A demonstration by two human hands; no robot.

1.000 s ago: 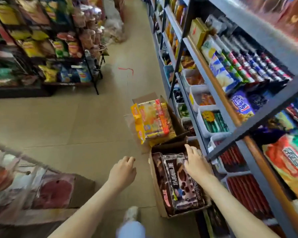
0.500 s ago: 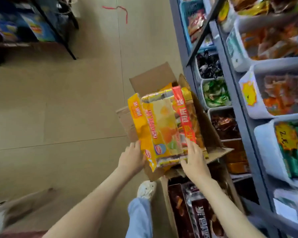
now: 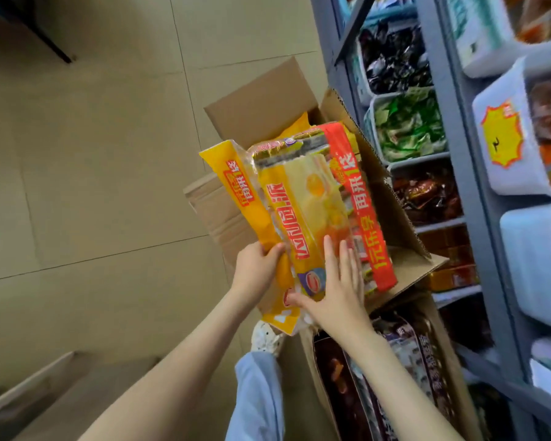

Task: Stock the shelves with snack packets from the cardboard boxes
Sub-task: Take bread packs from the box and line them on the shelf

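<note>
An open cardboard box (image 3: 261,100) stands on the floor beside the grey shelving (image 3: 452,148), stuffed with long yellow snack packets. My left hand (image 3: 255,270) grips the lower end of the outer yellow packet (image 3: 245,202). My right hand (image 3: 337,288) lies flat with straight fingers on the front yellow packet (image 3: 306,211), thumb under its lower edge. A red-banded packet (image 3: 360,211) sits just to the right. Nearer me, a second cardboard box (image 3: 306,361) holds dark brown packets (image 3: 411,361).
White and blue bins (image 3: 503,154) of wrapped snacks fill the shelves on the right. My trouser leg and shoe (image 3: 264,338) stand between the boxes. Another cardboard box (image 3: 23,399) sits at lower left. Tiled floor (image 3: 93,154) stretches to the left.
Both hands left the brown-packet box and moved forward to the yellow packets; the left now grips one, the right lies on the front packet. The view has dropped closer to the box.
</note>
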